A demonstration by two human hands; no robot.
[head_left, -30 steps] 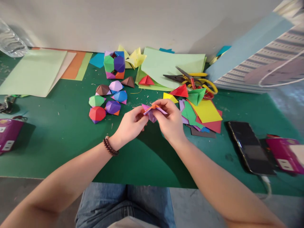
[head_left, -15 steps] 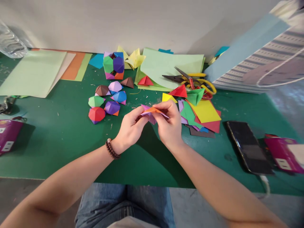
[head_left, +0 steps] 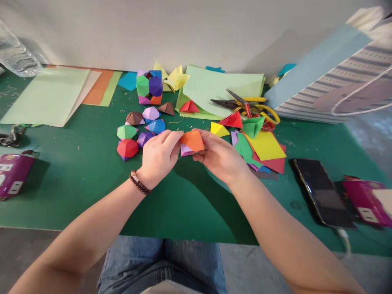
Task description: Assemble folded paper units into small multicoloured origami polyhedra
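Between my two hands, above the green table [head_left: 92, 163], is a folded paper piece [head_left: 192, 141], orange on top and light purple below. My left hand [head_left: 161, 157] pinches its left edge, fingers closed. The right edge is gripped by my right hand [head_left: 220, 155], thumb and fingers closed on it. Just beyond my left hand lie several folded paper units, among them a red one [head_left: 127, 148], a green one [head_left: 127, 132] and a brown one [head_left: 134, 118]. Behind them stands a multicoloured paper ball [head_left: 149, 86]. A yellow folded piece [head_left: 219, 129] lies beyond my right hand.
Scissors [head_left: 245, 104] lie on pale green sheets [head_left: 214, 87]. Coloured paper scraps [head_left: 266, 145] are stacked at right, near a phone [head_left: 321, 192] on a cable and a purple box [head_left: 366, 200]. A striped paper bag [head_left: 333, 81] stands at back right. More sheets [head_left: 49, 94] lie left.
The folded piece has been turned so its orange face shows upward. My left hand has rolled over, its back now up; my right hand has shifted slightly right.
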